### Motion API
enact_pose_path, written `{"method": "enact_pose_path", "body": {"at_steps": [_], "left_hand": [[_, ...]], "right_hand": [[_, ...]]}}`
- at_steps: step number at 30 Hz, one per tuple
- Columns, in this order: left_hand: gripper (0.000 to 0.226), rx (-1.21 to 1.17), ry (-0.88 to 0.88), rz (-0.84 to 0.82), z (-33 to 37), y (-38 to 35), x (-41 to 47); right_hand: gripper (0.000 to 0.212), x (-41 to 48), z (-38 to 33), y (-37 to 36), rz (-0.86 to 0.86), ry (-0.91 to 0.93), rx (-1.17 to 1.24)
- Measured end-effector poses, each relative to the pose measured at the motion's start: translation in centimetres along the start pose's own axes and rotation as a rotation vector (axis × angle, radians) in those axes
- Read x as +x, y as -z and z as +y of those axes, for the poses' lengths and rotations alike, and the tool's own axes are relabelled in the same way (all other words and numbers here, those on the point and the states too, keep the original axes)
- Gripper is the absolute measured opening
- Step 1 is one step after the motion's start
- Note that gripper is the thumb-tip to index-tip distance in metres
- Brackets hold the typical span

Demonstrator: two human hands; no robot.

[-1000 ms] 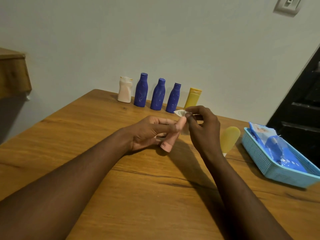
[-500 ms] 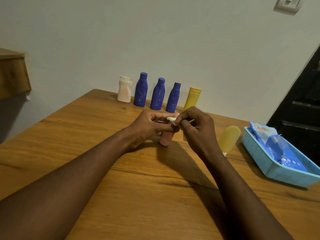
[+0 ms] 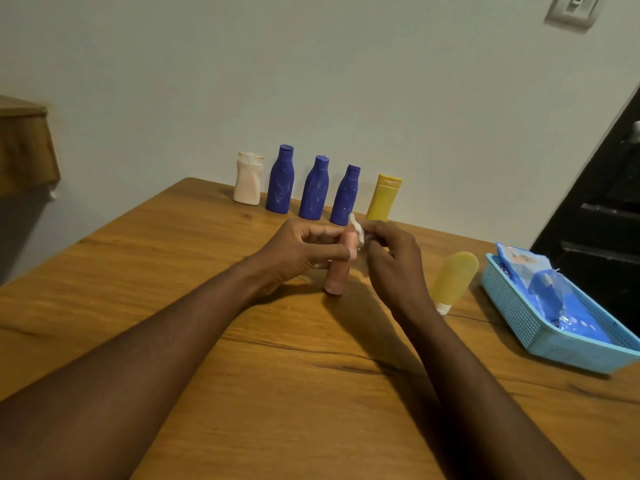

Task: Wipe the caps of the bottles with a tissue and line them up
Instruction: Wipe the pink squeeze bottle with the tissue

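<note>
Pink and slim, a small plastic bottle [image 3: 337, 271] stands near the middle of the wooden table [image 3: 173, 289], its base on the wood and its body leaning a little. The left hand [image 3: 301, 252] is closed around its upper part, thumb and forefinger pinching just below the top. The right hand [image 3: 389, 256] grips a crumpled white tissue [image 3: 356, 227] between its fingertips and presses it against the bottle's top end; the cap itself is hidden by the fingers and the tissue. Along the far edge of the table, close to the pale wall [image 3: 346, 81], five bottles stand upright in a row: a squat white plastic bottle [image 3: 247, 183] at the left, then three dark blue waisted bottles, the first [image 3: 280, 185], the second [image 3: 314, 190] and the third [image 3: 345, 197], then a flat yellow tube-shaped bottle [image 3: 382, 199] standing beside them with its cap upward. Near the right hand, a rounded translucent yellow bottle [image 3: 452, 280] stands on its small white cap, apart from the row. Just beside it, at the table's right edge, sits a light blue plastic mesh basket [image 3: 512, 320] holding a blue and white packet [image 3: 554, 299]. Both bare forearms reach in from the near edge.
</note>
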State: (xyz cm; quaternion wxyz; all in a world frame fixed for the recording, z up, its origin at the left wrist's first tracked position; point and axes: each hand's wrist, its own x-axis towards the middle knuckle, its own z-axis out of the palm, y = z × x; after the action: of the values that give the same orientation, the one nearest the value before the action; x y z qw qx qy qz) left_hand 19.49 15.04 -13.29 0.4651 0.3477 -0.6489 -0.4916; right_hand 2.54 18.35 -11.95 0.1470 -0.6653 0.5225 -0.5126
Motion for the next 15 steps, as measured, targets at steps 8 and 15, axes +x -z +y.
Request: {"method": "enact_pose_path", "body": {"at_steps": [8,15], "left_hand": [[0.031,-0.151,0.006,0.195,0.3,1.0,0.0],[0.027,-0.321,0.110,0.339,0.4,1.3,0.3]], "right_hand": [[0.025,-0.5,-0.5,-0.7,-0.141,-0.128,-0.038],[0.015,-0.8,-0.8,-1.0,-0.116,-0.093,-0.023]]}}
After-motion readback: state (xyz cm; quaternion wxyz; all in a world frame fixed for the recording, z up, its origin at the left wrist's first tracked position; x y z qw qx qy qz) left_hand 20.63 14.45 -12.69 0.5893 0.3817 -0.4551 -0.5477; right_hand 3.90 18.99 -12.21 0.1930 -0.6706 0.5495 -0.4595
